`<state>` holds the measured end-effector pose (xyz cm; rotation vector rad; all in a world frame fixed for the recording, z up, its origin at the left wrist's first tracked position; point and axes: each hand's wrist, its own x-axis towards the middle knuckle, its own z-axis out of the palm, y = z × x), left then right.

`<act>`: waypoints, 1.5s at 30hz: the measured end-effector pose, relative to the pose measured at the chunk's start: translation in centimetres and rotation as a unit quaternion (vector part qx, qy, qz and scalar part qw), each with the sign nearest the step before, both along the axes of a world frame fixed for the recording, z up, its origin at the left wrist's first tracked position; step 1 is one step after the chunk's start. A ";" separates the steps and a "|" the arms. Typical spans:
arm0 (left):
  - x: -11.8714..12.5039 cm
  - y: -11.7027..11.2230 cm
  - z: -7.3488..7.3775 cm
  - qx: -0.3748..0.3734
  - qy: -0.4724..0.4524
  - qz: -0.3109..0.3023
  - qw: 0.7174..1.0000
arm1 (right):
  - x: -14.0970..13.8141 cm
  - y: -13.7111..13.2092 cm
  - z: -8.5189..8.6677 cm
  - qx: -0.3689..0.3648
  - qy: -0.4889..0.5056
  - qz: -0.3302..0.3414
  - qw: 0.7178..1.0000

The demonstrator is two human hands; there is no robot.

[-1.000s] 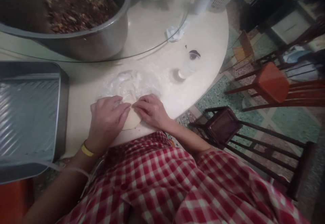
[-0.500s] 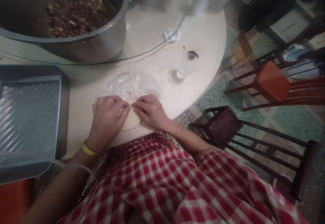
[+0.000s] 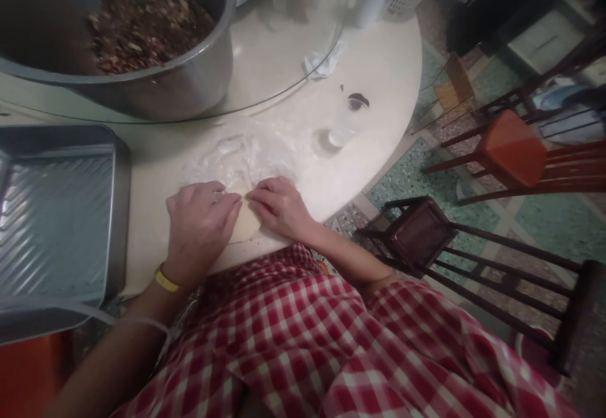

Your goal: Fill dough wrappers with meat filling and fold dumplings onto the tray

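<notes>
A pale, flat piece of dough point(image 3: 245, 223) lies at the table's near edge, on or against a crumpled clear plastic sheet point(image 3: 241, 153). My left hand point(image 3: 201, 216) pinches the dough's upper edge between thumb and fingers. From the other side my right hand point(image 3: 279, 206) grips the same edge, its fingertips almost touching the left ones. Both hands cover parts of the dough, so its full outline is hidden. A yellow band circles my left wrist.
A large metal pot point(image 3: 208, 77) with a dark chopped mixture point(image 3: 146, 26) stands on the glass turntable point(image 3: 279, 58). At left is a metal tray point(image 3: 52, 228). A clear cup point(image 3: 343, 131) and crumpled tissue point(image 3: 324, 63) lie to the right. Chairs point(image 3: 416, 235) stand beyond the table edge.
My left hand has shifted slightly to the left, its fingers a little more lifted. The right hand stays nearly still at the dough's edge. The view has moved a little.
</notes>
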<state>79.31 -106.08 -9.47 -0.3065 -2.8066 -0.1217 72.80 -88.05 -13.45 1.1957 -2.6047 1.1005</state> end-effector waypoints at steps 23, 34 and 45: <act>0.5 -1.4 1.1 0.105 -0.066 -0.029 0.992 | 0.9 -0.4 0.5 -0.063 0.056 0.024 0.996; 0.0 -0.9 -0.2 0.049 -0.011 -0.027 0.998 | -0.1 -0.2 0.6 0.010 0.003 0.013 1.000; -0.6 -0.7 0.0 0.009 -0.052 -0.016 0.999 | -0.2 -0.2 0.2 0.017 0.001 -0.004 1.000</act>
